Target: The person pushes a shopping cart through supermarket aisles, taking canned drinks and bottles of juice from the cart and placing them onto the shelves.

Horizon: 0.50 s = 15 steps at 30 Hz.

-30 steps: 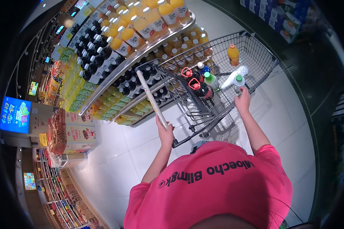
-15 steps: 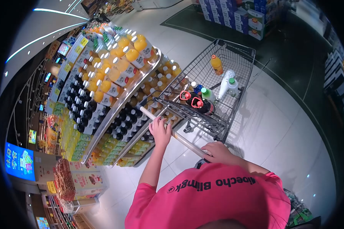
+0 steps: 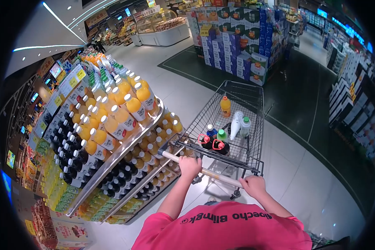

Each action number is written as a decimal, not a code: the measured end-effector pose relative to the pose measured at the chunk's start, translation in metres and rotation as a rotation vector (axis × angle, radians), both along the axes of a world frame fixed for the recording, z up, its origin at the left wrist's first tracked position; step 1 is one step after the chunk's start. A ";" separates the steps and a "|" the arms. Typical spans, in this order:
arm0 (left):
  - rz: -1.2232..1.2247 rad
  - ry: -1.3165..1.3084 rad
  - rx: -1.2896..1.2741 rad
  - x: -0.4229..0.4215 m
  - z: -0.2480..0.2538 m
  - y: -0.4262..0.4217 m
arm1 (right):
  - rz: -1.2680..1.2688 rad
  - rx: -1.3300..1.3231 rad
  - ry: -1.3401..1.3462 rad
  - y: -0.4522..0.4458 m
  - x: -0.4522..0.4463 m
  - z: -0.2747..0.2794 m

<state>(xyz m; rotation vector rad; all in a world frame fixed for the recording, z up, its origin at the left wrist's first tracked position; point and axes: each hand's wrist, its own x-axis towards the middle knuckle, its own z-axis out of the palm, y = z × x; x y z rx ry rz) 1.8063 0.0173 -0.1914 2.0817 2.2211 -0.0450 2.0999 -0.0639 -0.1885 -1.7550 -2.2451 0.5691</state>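
My left hand (image 3: 190,167) is wrapped round the pale handle bar (image 3: 221,178) of a shopping cart, left of its middle. Near the bar's right end, my right hand (image 3: 253,185) also grips it. Ahead of the bar stretches the wire basket of the shopping cart (image 3: 257,125). Inside lie two dark bottles with red carry loops (image 3: 221,146), a green-capped bottle (image 3: 221,135), a blue bottle with a white cap (image 3: 211,131), a white bottle (image 3: 236,124), a clear bottle with a green cap (image 3: 246,126) and an orange bottle (image 3: 225,106).
Close on the left stands a tiered shelf of juice bottles (image 3: 125,112) with a metal edge (image 3: 112,160). Stacked drink cartons (image 3: 237,50) stand ahead on dark green flooring (image 3: 296,91). More boxes (image 3: 354,100) line the right. A white display counter (image 3: 164,35) is farther back.
My view has tilted up and shows more of the store ahead. My right hand has closed more fully round the handle bar. The juice shelf sits lower and farther left in view.
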 end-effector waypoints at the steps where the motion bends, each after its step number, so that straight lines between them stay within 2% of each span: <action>1: -0.011 0.008 0.037 0.007 0.002 0.004 | -0.010 0.012 0.007 0.008 0.006 0.001; 3: -0.015 -0.004 0.082 0.023 0.002 0.013 | -0.024 0.032 0.012 0.023 0.024 0.003; 10: -0.030 -0.018 -0.046 0.063 0.005 0.042 | -0.038 0.076 0.090 0.072 0.076 -0.010; 15: 0.021 -0.021 0.044 0.101 -0.010 0.065 | 0.044 0.089 0.143 0.124 0.124 -0.020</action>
